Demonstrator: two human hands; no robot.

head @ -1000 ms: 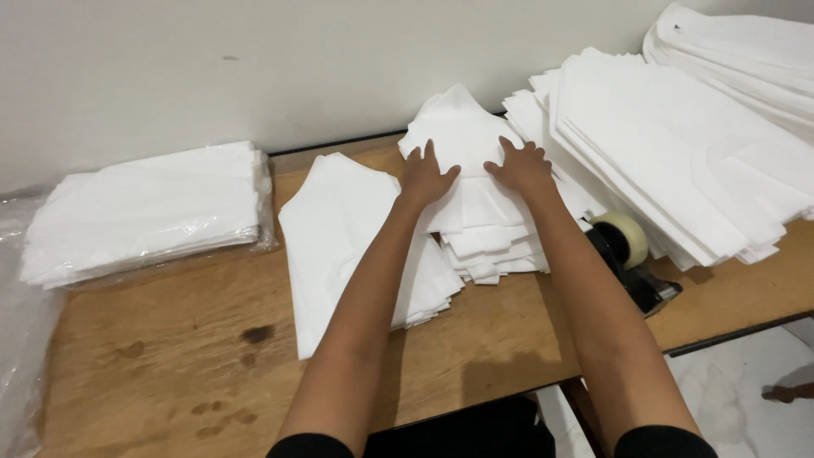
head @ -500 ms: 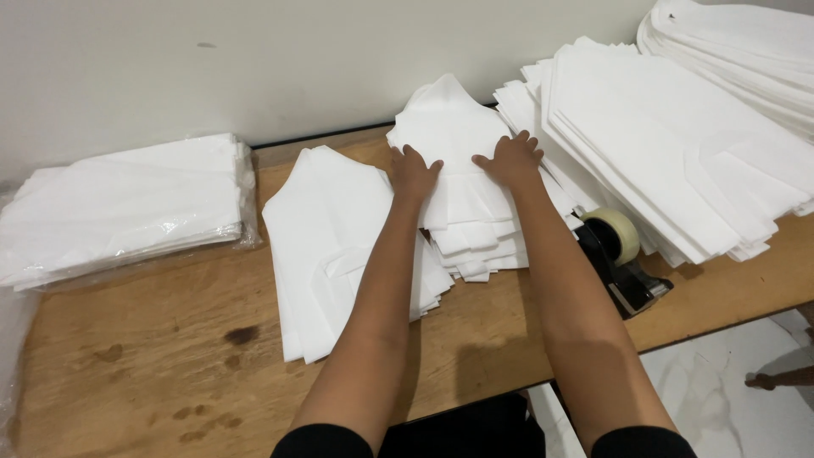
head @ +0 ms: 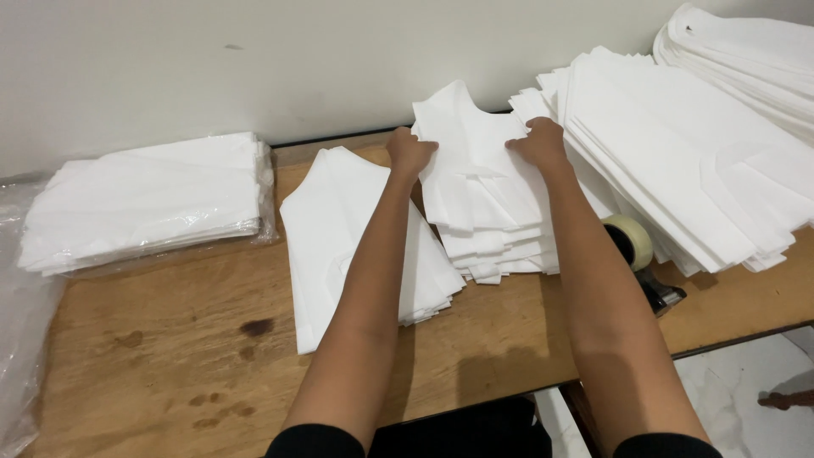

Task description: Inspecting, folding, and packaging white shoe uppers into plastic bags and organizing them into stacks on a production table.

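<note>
A stack of white cut fabric pieces [head: 483, 199] lies on the wooden table [head: 170, 356] near the wall. My left hand [head: 410, 153] grips the top piece at its left edge, fingers curled. My right hand [head: 538, 142] grips the same piece at its right edge. A flatter pile of white pieces [head: 339, 229] lies just left of the stack, partly under my left forearm.
A plastic-wrapped bundle of white fabric [head: 144, 199] sits at the far left. Large stacks of white pieces [head: 678, 161] fill the right side. A roll of tape on a dispenser [head: 636, 246] stands by my right forearm. Loose clear plastic [head: 17, 322] hangs at the left edge.
Both hands slid from lying flat on top of the stack out to its left and right edges and closed on the top piece. The view moved closer.
</note>
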